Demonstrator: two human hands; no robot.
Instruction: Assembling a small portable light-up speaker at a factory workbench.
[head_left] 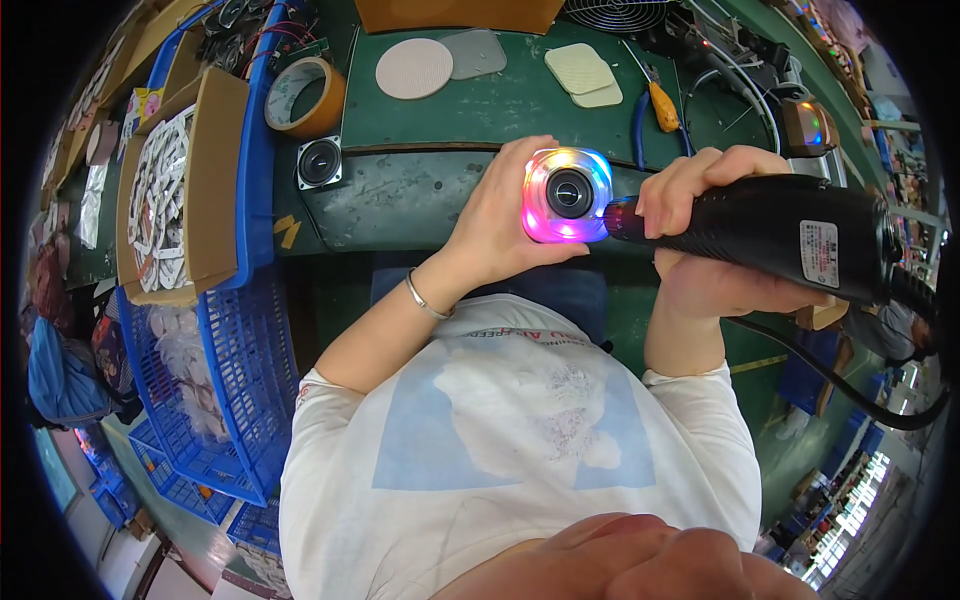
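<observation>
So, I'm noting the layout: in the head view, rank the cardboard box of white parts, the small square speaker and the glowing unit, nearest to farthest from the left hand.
1. Glowing unit: held in the left hand.
2. Small square speaker: off to that hand's left.
3. Cardboard box: farther left, past the speaker.

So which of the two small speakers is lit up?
The lit speaker is the one in the left hand, ringed by coloured light; the unlit speaker lies beside the orange tape roll.
</observation>
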